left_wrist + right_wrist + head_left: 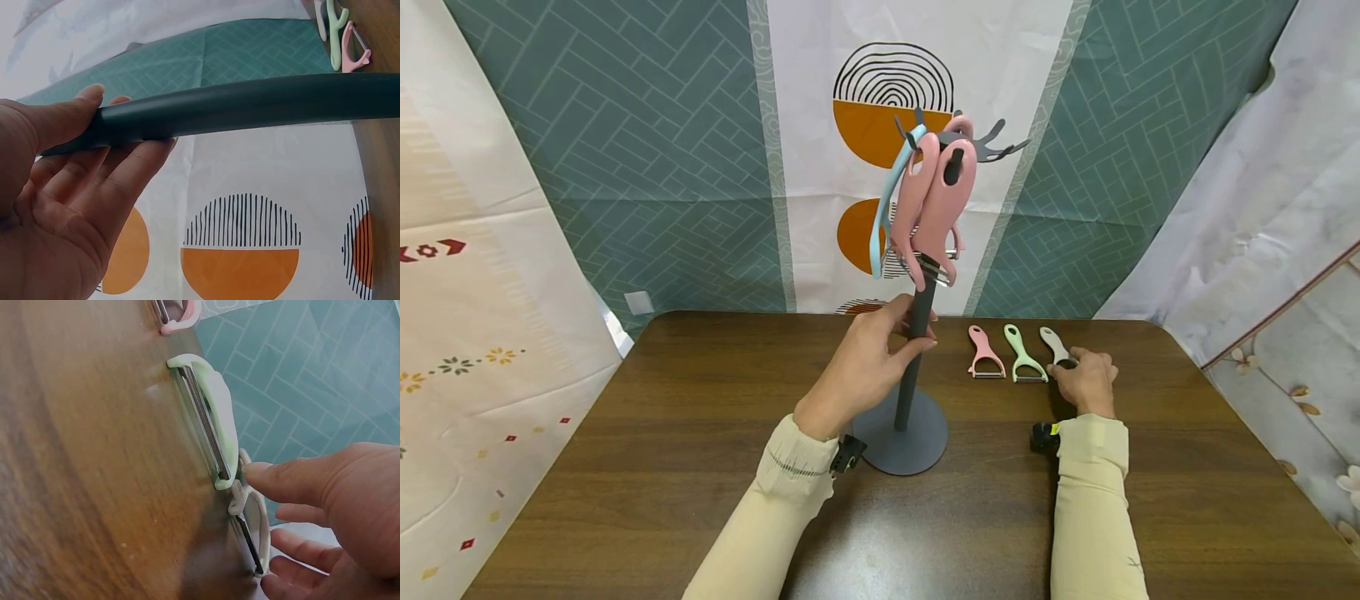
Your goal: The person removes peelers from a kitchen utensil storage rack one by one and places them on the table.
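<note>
Two hands: left [867, 364] around grey pole [907, 396], right [1086, 385] low by white peeler [1052, 339]

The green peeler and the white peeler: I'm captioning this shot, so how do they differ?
In the head view, the green peeler is mid-row, while the white peeler is rightmost. The right hand partly covers the white peeler; the green peeler shows whole. Both are forked and bladed.

Wide room is stretching over the worktop [700, 400] left of the stand [917, 442] and the left sleeve [767, 517]. Prongs [992, 153] are jutting rightward up high; the green peeler [1018, 347] is crowding the white peeler [1054, 342].
</note>
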A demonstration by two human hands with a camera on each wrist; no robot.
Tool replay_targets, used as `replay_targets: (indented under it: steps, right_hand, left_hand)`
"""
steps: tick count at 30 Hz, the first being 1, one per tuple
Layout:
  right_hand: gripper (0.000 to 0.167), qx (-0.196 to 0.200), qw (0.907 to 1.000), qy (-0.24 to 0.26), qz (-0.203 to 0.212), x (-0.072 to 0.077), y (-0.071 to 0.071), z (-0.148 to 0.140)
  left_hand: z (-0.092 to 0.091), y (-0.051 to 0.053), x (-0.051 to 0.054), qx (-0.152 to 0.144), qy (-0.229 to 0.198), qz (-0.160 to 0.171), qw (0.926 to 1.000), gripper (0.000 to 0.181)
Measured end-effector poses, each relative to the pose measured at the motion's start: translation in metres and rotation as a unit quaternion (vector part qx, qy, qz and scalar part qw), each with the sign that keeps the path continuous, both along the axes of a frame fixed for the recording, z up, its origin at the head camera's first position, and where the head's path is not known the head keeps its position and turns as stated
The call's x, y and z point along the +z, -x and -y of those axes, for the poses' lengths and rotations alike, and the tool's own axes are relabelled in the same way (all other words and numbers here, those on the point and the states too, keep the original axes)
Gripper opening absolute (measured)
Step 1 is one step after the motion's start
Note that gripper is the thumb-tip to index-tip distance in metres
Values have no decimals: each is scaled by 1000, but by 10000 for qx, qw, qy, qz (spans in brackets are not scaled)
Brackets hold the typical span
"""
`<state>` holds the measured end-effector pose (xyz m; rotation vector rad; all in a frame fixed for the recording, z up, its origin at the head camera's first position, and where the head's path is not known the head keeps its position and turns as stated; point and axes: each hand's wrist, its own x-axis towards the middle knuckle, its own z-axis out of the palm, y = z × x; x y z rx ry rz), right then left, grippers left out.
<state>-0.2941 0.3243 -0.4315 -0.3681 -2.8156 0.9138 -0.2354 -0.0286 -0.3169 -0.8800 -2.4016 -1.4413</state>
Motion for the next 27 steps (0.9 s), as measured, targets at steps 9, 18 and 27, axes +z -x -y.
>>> replay_targets:
  steps: [9, 18, 27]
  right_hand:
    - [60, -193, 9994, 179, -218, 3, 2, 2]
    - [61, -349, 9979, 316, -435, 16, 1, 5]
    - [61, -391, 9960, 339, -722, 25, 0, 9]
  left_hand:
    - [1, 0, 0, -100, -225, -34, 9997, 13]
    - [2, 2, -1, -58, -235, -128, 9996, 14]
    - [2, 3, -2, -48, -284, -270, 9992, 16]
